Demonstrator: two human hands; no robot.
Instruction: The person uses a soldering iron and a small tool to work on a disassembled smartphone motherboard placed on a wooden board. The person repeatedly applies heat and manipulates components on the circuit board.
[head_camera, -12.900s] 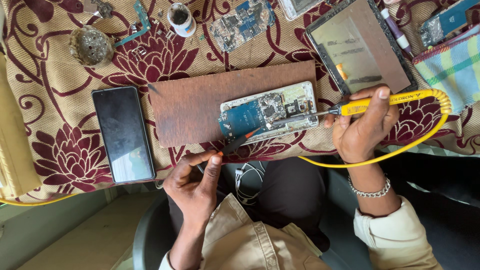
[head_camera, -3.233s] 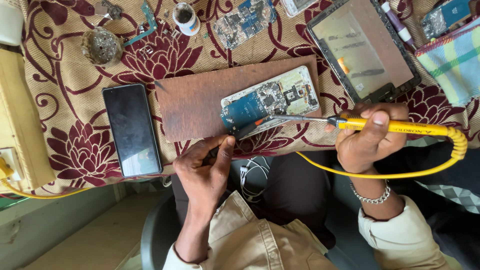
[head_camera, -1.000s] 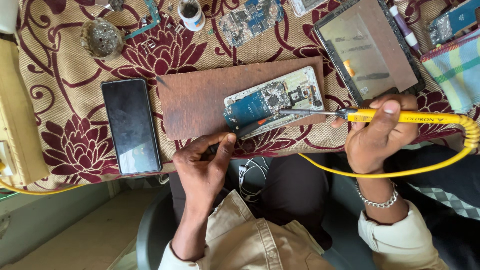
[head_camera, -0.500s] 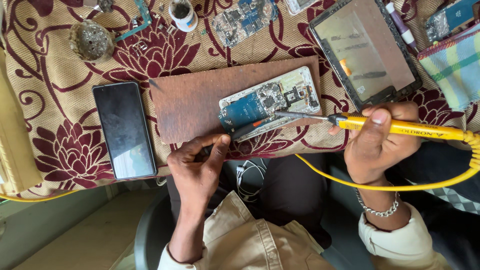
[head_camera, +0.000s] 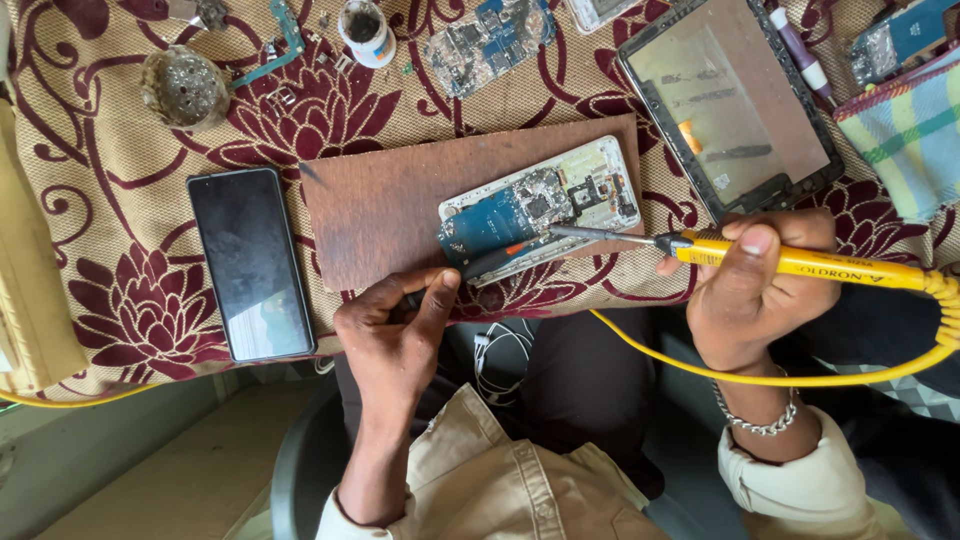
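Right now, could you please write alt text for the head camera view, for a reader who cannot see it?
A right hand holds a yellow soldering iron, its tip on the circuit board of an opened phone lying on a wooden board. The left hand holds tweezers against the phone's edge. An intact phone lies alongside on a floral cloth.

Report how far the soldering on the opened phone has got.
Done: the phone lies opened on the wooden board, circuit board bared. In hand: the right hand holds the yellow soldering iron, tip on the circuit board; the left hand steadies a dark tool against it. Left: the phone has no cover on; joint quality cannot be judged.
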